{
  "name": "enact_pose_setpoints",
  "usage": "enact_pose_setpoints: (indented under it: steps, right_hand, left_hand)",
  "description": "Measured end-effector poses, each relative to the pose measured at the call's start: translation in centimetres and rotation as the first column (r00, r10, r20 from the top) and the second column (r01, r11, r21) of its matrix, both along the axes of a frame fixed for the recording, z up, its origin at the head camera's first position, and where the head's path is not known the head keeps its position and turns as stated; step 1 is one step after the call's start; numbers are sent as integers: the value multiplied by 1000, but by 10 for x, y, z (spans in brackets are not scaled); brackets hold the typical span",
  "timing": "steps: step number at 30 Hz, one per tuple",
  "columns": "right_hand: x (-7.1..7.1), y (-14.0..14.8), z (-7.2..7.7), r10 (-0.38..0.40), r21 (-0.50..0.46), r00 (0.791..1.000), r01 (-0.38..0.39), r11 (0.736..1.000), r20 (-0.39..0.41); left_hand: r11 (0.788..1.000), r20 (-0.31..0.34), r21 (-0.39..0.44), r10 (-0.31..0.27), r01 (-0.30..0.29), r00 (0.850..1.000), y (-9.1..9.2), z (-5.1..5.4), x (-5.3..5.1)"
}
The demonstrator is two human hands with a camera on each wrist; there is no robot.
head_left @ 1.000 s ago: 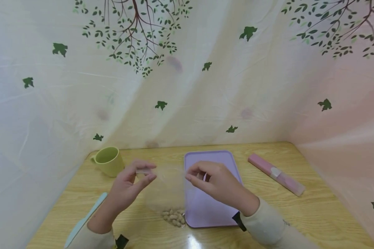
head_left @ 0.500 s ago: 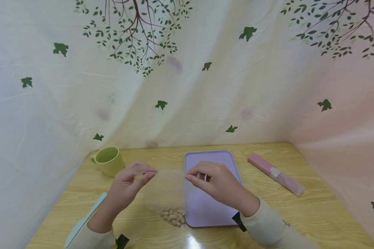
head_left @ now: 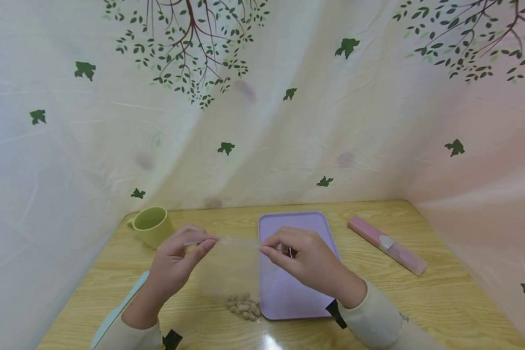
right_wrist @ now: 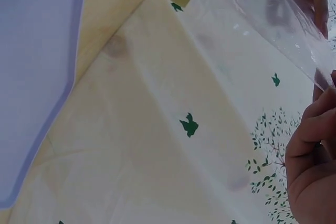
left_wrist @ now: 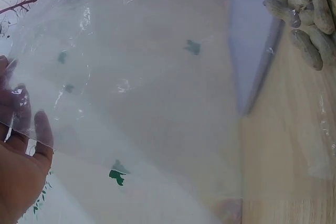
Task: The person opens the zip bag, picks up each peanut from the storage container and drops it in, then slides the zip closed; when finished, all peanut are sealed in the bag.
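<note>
A clear plastic bag (head_left: pixel 232 267) hangs stretched between my two hands above the table. My left hand (head_left: pixel 172 265) pinches one upper corner with thumb and fingers. At the opposite corner my right hand (head_left: pixel 308 265) pinches the bag's edge. Several unshelled peanuts (head_left: pixel 243 307) show at the bag's lower end, close to the near-left corner of a purple tray (head_left: pixel 297 291). In the left wrist view the see-through sheet fills much of the frame, with the peanuts (left_wrist: pixel 310 48) at upper right. Whether they lie inside the bag or behind it, I cannot tell.
A yellow-green mug (head_left: pixel 152 226) stands at the back left, behind my left hand. Partly hidden by my left forearm, a light blue flat-handled utensil (head_left: pixel 118 311) lies on the wooden table. A long pink case (head_left: pixel 387 245) lies right of the tray.
My left thumb and fingers, parted a second ago, have come together on the bag's edge, and that hand has shifted slightly left. My right hand stays nearly still.
</note>
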State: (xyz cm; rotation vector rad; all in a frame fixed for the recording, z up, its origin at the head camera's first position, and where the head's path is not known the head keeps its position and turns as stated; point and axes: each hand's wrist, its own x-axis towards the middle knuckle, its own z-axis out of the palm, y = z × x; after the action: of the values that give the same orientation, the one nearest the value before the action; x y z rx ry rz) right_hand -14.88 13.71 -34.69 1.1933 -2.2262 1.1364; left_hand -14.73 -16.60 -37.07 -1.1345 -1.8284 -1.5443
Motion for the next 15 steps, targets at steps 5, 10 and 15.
enact_pose_setpoints:
  steps: [5,10,15]
  right_hand:
    - [0,-2,0,11,-26,999,-13,1000,-48]
    - [0,-3,-1,13,-45,995,-17,999,-95]
    - [-2,-3,-4,-2,-56,999,-1,998,-52]
  left_hand:
    - [999,-2,-31,45,-45,999,-1,0,0]
    - [997,-9,-38,64,-65,998,-1,-1,-1]
    - [995,-13,-54,89,-90,996,-2,-1,-2]
